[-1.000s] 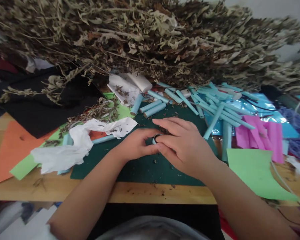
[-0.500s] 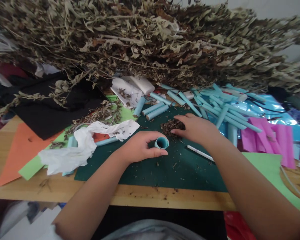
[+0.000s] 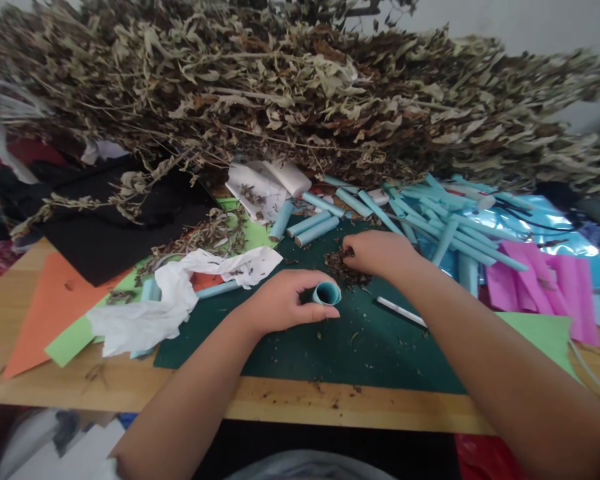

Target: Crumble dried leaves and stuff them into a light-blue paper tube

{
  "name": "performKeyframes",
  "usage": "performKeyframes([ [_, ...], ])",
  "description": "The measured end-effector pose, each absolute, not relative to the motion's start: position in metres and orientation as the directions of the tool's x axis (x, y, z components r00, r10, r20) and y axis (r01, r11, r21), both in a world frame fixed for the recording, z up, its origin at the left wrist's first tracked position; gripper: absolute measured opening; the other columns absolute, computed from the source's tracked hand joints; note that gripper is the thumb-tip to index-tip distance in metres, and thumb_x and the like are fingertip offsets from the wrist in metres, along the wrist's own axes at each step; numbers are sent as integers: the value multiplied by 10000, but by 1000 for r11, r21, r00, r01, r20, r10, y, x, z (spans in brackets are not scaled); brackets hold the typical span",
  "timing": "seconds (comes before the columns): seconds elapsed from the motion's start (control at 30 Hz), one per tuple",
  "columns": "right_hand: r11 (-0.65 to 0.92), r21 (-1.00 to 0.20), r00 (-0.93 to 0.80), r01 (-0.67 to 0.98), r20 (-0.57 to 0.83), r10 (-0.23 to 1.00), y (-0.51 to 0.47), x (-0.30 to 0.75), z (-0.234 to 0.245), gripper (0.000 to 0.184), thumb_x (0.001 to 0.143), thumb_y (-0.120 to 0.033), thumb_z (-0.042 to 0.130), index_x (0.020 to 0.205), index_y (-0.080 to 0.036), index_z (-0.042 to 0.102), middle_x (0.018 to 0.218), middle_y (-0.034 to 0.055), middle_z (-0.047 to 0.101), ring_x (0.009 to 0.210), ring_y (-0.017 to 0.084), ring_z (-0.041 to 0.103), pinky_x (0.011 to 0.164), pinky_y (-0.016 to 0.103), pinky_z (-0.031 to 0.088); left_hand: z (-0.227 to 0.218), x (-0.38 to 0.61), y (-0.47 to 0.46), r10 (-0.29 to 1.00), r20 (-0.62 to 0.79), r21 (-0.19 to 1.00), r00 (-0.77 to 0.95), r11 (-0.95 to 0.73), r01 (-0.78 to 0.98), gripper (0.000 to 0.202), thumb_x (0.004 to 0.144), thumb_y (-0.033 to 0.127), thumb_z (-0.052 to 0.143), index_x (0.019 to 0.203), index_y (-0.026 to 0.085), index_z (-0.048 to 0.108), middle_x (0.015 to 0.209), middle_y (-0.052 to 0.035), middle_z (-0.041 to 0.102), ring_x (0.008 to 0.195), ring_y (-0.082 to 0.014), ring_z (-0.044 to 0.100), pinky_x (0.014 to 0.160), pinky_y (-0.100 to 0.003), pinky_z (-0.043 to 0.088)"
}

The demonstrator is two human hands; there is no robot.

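Note:
My left hand [image 3: 285, 303] is wrapped round a short blue paper tube [image 3: 327, 293], its open end facing up toward me. Beside it, my right hand [image 3: 373, 252] has its fingers closed in a small heap of crushed dried leaves [image 3: 337, 265]. Some dark leaf bits show at the fingertips. Both hands are over a dark green cutting mat [image 3: 300, 353] sprinkled with crumbs. A thin white stick [image 3: 401, 311] lies on the mat below my right wrist.
Bundles of dried leafy stems [image 3: 280, 100] fill the back. Blue paper rolls [image 3: 317, 231] lie beyond the mat, with more piled at right near pink paper [image 3: 517, 277]. Crumpled white tissue [image 3: 135, 320], orange paper [image 3: 63, 313] and a black sheet [image 3: 105, 227] lie at left.
My right hand's fingers have drawn together into the leaf heap, where before they were spread over it. My left hand still holds the tube. The view has shifted slightly.

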State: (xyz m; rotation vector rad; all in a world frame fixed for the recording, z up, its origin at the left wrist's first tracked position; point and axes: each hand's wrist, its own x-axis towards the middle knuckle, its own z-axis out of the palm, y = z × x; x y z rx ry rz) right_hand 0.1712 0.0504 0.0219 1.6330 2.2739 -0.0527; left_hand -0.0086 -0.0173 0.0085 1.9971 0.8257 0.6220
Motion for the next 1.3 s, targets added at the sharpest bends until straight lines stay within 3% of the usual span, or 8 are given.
performKeyframes([
  [0.3, 296, 43, -279, 954, -234, 931, 52, 182, 27, 233, 686, -334, 434, 818, -237, 601, 810, 35, 623, 708, 197, 541, 459, 246, 304, 7, -9, -18, 748, 119, 865, 653, -402, 302, 287, 706, 396, 538, 864, 158, 575, 871, -39, 615, 781, -146, 544, 699, -227, 399],
  [0.47, 229, -318, -258, 920, -52, 965, 47, 193, 37, 226, 676, -369, 502, 806, -213, 601, 762, 23, 608, 651, 150, 521, 510, 238, 352, 7, -9, -18, 750, 107, 875, 653, -383, 296, 291, 702, 398, 542, 864, 159, 576, 872, -41, 616, 776, -147, 545, 696, -229, 399],
  [0.67, 91, -876, -189, 473, 0, 982, 28, 189, 31, 219, 628, -361, 582, 757, -185, 563, 533, -36, 483, 447, 78, 390, 413, 216, 293, 7, -9, -18, 751, 99, 883, 652, -368, 290, 290, 699, 390, 549, 861, 151, 577, 859, -40, 617, 770, -146, 546, 697, -234, 402],
  [0.77, 25, -989, -191, 145, -3, 982, 10, 176, 28, 217, 585, -326, 622, 746, -197, 554, 541, -48, 490, 416, 62, 374, 401, 213, 307, 5, -9, -18, 754, 103, 889, 649, -363, 280, 309, 696, 397, 549, 871, 144, 578, 855, -44, 615, 778, -151, 546, 702, -239, 402],
  [0.87, 19, -1000, -241, 14, 15, 970, -9, 162, 26, 210, 576, -321, 638, 737, -207, 565, 619, -25, 556, 469, 83, 455, 444, 235, 388, 3, -10, -17, 748, 146, 890, 647, -385, 244, 316, 696, 390, 552, 883, 137, 575, 848, -44, 609, 792, -156, 540, 709, -242, 399],
  [1.0, 135, -976, -286, 172, 82, 955, -25, 152, 27, 192, 621, -318, 613, 761, -191, 581, 640, -1, 568, 547, 111, 512, 487, 247, 433, 1, -10, -17, 737, 196, 887, 647, -415, 203, 271, 703, 371, 549, 850, 144, 566, 814, -24, 590, 754, -143, 521, 683, -230, 396],
  [1.17, 496, -742, -362, 450, 357, 861, -30, 154, 31, 90, 690, -249, 555, 737, -183, 595, 777, 39, 564, 711, 139, 538, 587, 262, 453, 0, -9, -17, 740, 202, 914, 642, -378, 147, 220, 699, 354, 555, 736, 139, 521, 666, 21, 494, 636, -97, 456, 592, -188, 363],
  [1.3, 612, -577, -430, 541, 436, 791, -34, 156, 31, 111, 728, -231, 523, 776, -177, 607, 783, 41, 543, 706, 129, 529, 581, 250, 453, 0, -8, -18, 755, 197, 918, 626, -366, 153, 228, 693, 352, 559, 672, 139, 481, 594, 47, 403, 573, -74, 388, 536, -175, 317],
])
